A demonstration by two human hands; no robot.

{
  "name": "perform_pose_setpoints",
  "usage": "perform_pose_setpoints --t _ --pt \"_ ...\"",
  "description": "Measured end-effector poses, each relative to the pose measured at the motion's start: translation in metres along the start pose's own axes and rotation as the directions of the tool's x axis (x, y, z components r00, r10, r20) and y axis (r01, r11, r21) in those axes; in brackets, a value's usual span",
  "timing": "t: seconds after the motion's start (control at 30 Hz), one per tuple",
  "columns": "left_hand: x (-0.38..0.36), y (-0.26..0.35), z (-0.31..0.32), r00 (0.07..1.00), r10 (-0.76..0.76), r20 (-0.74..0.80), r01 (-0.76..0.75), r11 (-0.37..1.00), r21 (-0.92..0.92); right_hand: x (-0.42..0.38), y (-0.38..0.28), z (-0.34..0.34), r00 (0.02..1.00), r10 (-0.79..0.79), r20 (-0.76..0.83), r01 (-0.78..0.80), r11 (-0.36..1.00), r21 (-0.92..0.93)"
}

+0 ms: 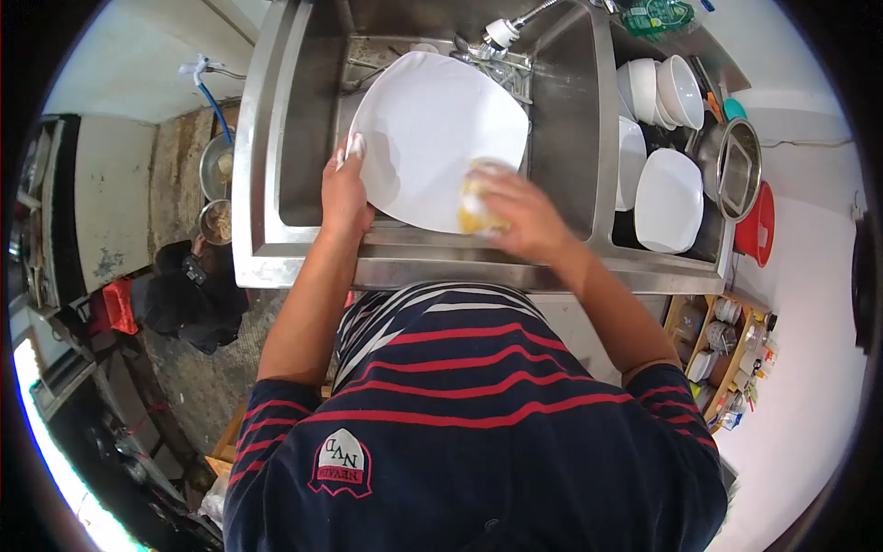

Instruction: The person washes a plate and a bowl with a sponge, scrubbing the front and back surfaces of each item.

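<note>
Two hands carry the risk here: your left hand point(345, 193) clamps the rim of the white plate point(432, 138), tilted over the sink point(303, 138), while your right hand point(520, 216) presses a yellow sponge point(480, 210) on its face. If that plate is wet, it could slip and chip on the steel. Right basin point(704, 241) holds washed plates point(669, 201) and stacked bowls point(662, 90).

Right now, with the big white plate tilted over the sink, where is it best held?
By its left rim, from the left: the plate stands tilted, its face toward the person, and the left hand already holds that edge, leaving the face free for the right hand and yellow sponge.
</note>
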State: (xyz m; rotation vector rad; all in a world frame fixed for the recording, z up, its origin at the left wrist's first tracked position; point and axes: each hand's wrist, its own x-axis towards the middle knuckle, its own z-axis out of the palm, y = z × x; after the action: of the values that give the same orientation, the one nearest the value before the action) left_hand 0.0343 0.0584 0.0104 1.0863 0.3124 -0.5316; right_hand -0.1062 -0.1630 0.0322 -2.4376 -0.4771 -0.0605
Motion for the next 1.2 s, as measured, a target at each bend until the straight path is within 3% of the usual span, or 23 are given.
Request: perform_pose_setpoints --t 0.07,0.1,0.17,0.2,0.27,0.33,0.43,0.47,0.53,0.6,0.67,0.73,0.77,0.83,0.93,1.0,1.07,1.2 --pt "0.004 -0.004 -0.005 0.995 -0.102 0.016 0.099 0.986 0.132 -0.007 0.027 -0.011 0.988 0.125 -0.087 -0.14 0.968 -0.207" --pt "0.003 -0.004 -0.002 0.994 -0.107 0.024 0.103 0.985 0.136 -0.002 0.035 -0.013 0.987 0.133 -0.093 -0.15 0.966 -0.209" --pt "-0.002 -0.004 0.007 0.996 -0.088 0.023 0.086 0.994 0.07 0.014 0.044 -0.01 0.937 0.239 -0.254 -0.304 0.917 -0.259" --pt "-0.001 -0.005 0.007 0.996 -0.09 0.029 0.087 0.993 0.077 0.024 0.047 -0.001 0.934 0.244 -0.26 -0.31 0.915 -0.257" --pt "0.004 -0.007 0.002 0.997 -0.067 0.034 0.066 0.997 0.049 0.055 0.043 0.029 0.827 0.303 -0.473 -0.382 0.921 -0.078" --pt "0.002 -0.01 0.002 0.998 -0.046 0.05 0.043 0.998 0.043 0.081 0.023 0.056 0.814 0.235 -0.531 -0.284 0.959 -0.011" --pt "0.007 -0.011 -0.007 0.997 -0.016 0.079 0.019 0.999 -0.037 0.083 -0.027 0.063 0.932 0.057 -0.358 -0.043 0.998 0.045" --pt "0.01 -0.01 -0.01 0.996 -0.008 0.09 0.018 0.994 -0.111 0.076 -0.037 0.056 0.933 0.052 -0.355 -0.039 0.998 0.042" --pt "0.006 -0.007 -0.005 0.998 -0.006 0.058 0.014 0.99 -0.14 0.057 -0.043 0.036 0.987 0.033 -0.158 -0.018 0.995 0.096" --pt "0.002 -0.009 0.0 0.998 -0.046 -0.033 0.042 0.993 -0.109 0.039 -0.035 0.019 0.992 0.038 -0.12 -0.033 0.999 0.038" --pt "0.0 -0.006 0.0 0.999 -0.054 -0.009 0.052 0.994 -0.101 0.023 -0.025 0.005 0.995 0.047 -0.088 -0.048 0.999 -0.019" --pt "0.002 -0.003 -0.002 0.994 -0.066 0.083 0.073 0.994 -0.082 0.021 -0.004 -0.001 0.966 0.163 -0.199 -0.188 0.975 -0.115" --pt "0.002 -0.003 -0.002 0.995 -0.062 0.084 0.069 0.994 -0.085 0.027 0.007 0.0 0.967 0.159 -0.199 -0.185 0.976 -0.118" --pt "0.002 -0.006 -0.003 0.988 -0.09 0.122 0.095 0.995 -0.038 0.043 0.026 0.0 0.886 0.227 -0.405 -0.342 0.908 -0.241" --pt "0.002 -0.01 0.001 0.978 -0.137 0.156 0.14 0.99 -0.012 0.082 0.03 0.013 0.881 0.212 -0.423 -0.29 0.949 -0.127" --pt "0.001 -0.015 0.0 0.982 -0.09 0.167 0.091 0.996 0.004 0.11 0.021 0.028 0.921 -0.005 -0.389 -0.072 0.981 -0.182" --pt "0.003 -0.015 -0.002 0.984 -0.037 0.177 0.036 0.999 0.013 0.128 0.014 0.027 0.943 -0.011 -0.333 -0.056 0.98 -0.189" --pt "0.001 -0.004 0.0 0.994 -0.038 0.103 0.039 0.999 -0.007 0.145 0.056 0.012 0.876 -0.007 -0.482 -0.165 0.935 -0.313"
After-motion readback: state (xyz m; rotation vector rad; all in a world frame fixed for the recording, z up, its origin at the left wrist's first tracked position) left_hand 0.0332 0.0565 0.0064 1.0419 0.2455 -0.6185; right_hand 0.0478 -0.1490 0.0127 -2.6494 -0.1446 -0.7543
